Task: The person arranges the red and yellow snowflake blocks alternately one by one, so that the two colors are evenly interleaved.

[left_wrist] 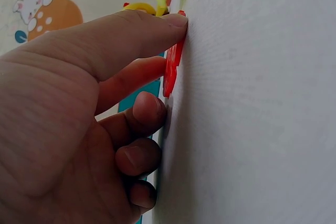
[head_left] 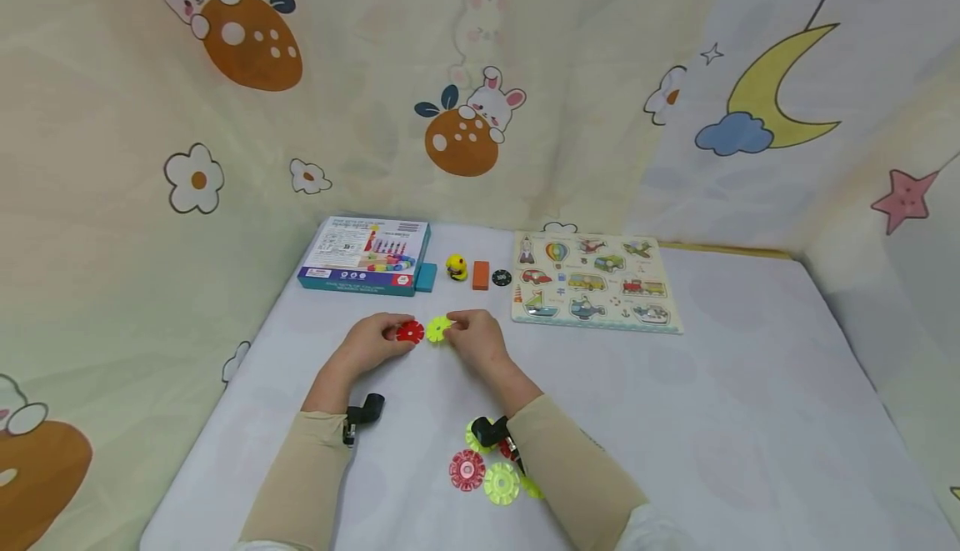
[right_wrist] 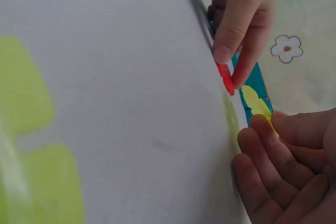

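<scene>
My left hand (head_left: 371, 341) pinches a red notched plastic disc (head_left: 410, 333) between thumb and index finger. In the left wrist view this red disc (left_wrist: 172, 69) appears edge-on, close against the white tabletop, with the other fingers curled behind. Just to its right, my right hand (head_left: 480, 341) pinches a yellow-green notched disc (head_left: 437, 329) by its edge. The right wrist view shows that yellow disc (right_wrist: 254, 100) tilted and a little off the table, apart from the red one. Below my right forearm lie more notched discs: a pinkish-red one (head_left: 467, 470) and yellow-green ones (head_left: 502, 483), some partly hidden.
At the back left lies a flat printed box (head_left: 360, 255) with a teal block (head_left: 425, 278) beside it. A yellow toy figure (head_left: 456, 267), an orange block (head_left: 481, 276) and a black disc (head_left: 502, 278) follow. A picture puzzle board (head_left: 596, 280) lies to their right.
</scene>
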Tool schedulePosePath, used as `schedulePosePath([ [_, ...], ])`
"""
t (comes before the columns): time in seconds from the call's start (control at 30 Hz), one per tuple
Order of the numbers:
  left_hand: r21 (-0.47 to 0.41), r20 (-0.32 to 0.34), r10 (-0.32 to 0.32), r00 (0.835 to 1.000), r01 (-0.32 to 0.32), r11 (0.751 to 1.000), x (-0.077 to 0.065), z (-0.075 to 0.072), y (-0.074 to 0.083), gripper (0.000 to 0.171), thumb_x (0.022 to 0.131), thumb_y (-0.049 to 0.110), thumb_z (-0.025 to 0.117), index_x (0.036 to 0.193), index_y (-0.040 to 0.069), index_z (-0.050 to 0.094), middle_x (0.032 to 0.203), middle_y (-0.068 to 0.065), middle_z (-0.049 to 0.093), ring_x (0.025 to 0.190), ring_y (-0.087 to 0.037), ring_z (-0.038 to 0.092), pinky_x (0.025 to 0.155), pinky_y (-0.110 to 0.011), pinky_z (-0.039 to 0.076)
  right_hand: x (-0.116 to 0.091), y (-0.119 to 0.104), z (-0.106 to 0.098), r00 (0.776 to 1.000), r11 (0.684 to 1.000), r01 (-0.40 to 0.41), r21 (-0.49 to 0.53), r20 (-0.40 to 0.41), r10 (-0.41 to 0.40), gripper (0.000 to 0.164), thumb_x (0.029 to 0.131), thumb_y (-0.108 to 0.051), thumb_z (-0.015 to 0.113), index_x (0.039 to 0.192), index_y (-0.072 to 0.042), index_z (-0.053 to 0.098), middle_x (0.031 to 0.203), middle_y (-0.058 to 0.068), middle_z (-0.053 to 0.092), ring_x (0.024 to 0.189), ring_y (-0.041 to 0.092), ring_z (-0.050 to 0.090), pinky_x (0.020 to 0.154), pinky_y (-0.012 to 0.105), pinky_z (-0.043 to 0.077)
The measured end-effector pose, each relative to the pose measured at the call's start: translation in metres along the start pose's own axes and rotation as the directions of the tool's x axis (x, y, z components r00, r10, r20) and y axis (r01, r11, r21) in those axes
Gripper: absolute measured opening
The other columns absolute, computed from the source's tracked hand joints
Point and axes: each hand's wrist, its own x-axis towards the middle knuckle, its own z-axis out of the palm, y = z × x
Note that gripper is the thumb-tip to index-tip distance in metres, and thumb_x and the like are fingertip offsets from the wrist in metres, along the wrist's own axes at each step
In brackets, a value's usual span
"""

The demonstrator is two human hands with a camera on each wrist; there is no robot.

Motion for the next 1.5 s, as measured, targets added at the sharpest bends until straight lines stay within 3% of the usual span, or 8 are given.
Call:
schedulePosePath([
  [0.47, -0.013, -0.005, 0.008, 1.0, -0.008, 1.0, 0.0, 0.0, 0.0, 0.054, 0.079, 0.041, 0.074, 0.13, 0.029, 0.058, 0.129, -0.004, 0.053, 0.113, -0.026, 0.045, 0.093, -0.049, 0.042, 0.001, 0.009, 0.01, 0.99, 0.982, 0.116, -0.149, -0.057, -0.125, 0.029, 0.087, -0.017, 0.067, 0.116, -0.013, 0.069, 0.083, -0.005, 0.06, 0.08, 0.014, 0.053, 0.067, 0.025, 0.046],
  [0.7, 0.0, 0.0, -0.004, 1.0, 0.004, 1.0, 0.002, 0.0, 0.002, 0.057, 0.078, 0.041, 0.075, 0.131, 0.03, 0.057, 0.126, -0.003, 0.054, 0.112, -0.024, 0.046, 0.092, -0.047, 0.043, 0.001, 0.01, 0.01, 0.99, 0.985, 0.115, -0.13, -0.065, -0.124, 0.029, 0.087, -0.018, 0.067, 0.116, -0.012, 0.068, 0.083, -0.004, 0.059, 0.08, 0.014, 0.052, 0.067, 0.024, 0.046],
  [0.83, 0.03, 0.002, -0.002, 1.0, 0.002, 1.0, 0.0, -0.002, 0.009, 0.058, 0.078, 0.04, 0.076, 0.131, 0.029, 0.057, 0.115, -0.002, 0.056, 0.103, -0.022, 0.047, 0.086, -0.042, 0.045, 0.0, 0.012, 0.01, 0.99, 0.986, 0.113, -0.123, -0.067, -0.122, 0.03, 0.087, -0.018, 0.068, 0.116, -0.012, 0.068, 0.085, -0.004, 0.06, 0.081, 0.014, 0.052, 0.068, 0.024, 0.047],
  [1.0, 0.064, -0.011, 0.01, 1.0, -0.009, 0.998, -0.002, -0.003, 0.028, 0.055, 0.08, 0.036, 0.074, 0.131, 0.025, 0.057, 0.089, -0.006, 0.053, 0.088, -0.02, 0.048, 0.069, -0.035, 0.042, 0.0, 0.012, 0.009, 0.989, 0.984, 0.119, -0.134, -0.074, -0.13, 0.031, 0.086, -0.017, 0.07, 0.116, -0.011, 0.068, 0.084, -0.004, 0.06, 0.081, 0.015, 0.052, 0.067, 0.024, 0.047],
  [1.07, 0.057, -0.004, 0.019, 1.0, -0.018, 0.998, -0.002, -0.001, 0.036, 0.054, 0.081, 0.035, 0.074, 0.131, 0.024, 0.057, 0.086, -0.008, 0.052, 0.086, -0.021, 0.048, 0.067, -0.036, 0.041, -0.001, 0.013, 0.008, 0.99, 0.984, 0.116, -0.139, -0.066, -0.126, 0.032, 0.085, -0.017, 0.07, 0.117, -0.01, 0.068, 0.083, -0.004, 0.06, 0.081, 0.015, 0.052, 0.067, 0.024, 0.046],
  [1.2, 0.061, 0.023, 0.026, 0.999, -0.028, 0.998, -0.001, 0.005, 0.045, 0.053, 0.081, 0.034, 0.074, 0.13, 0.022, 0.058, 0.11, -0.005, 0.059, 0.099, -0.022, 0.049, 0.085, -0.039, 0.045, -0.004, 0.012, 0.002, 0.995, 0.987, 0.091, -0.136, -0.016, -0.094, 0.033, 0.087, -0.017, 0.068, 0.12, -0.011, 0.066, 0.087, -0.004, 0.06, 0.083, 0.014, 0.052, 0.069, 0.024, 0.048],
  [1.3, 0.071, 0.027, 0.03, 0.999, -0.032, 0.997, -0.001, 0.009, 0.047, 0.053, 0.081, 0.033, 0.074, 0.13, 0.022, 0.059, 0.127, -0.003, 0.055, 0.108, -0.022, 0.048, 0.096, -0.045, 0.041, -0.012, 0.008, -0.006, 0.998, 0.99, 0.063, -0.123, 0.034, -0.06, 0.036, 0.089, -0.018, 0.065, 0.124, -0.013, 0.063, 0.093, -0.005, 0.061, 0.087, 0.015, 0.053, 0.074, 0.026, 0.049],
  [1.5, 0.088, 0.022, 0.028, 0.999, -0.03, 0.996, 0.001, 0.013, 0.049, 0.054, 0.08, 0.035, 0.075, 0.13, 0.024, 0.058, 0.13, -0.002, 0.055, 0.112, -0.023, 0.048, 0.098, -0.048, 0.038, -0.031, 0.004, -0.031, 0.994, 0.994, 0.071, -0.088, 0.084, -0.063, 0.039, 0.091, -0.026, 0.063, 0.128, -0.015, 0.059, 0.104, -0.006, 0.062, 0.09, 0.012, 0.058, 0.076, 0.028, 0.05],
])
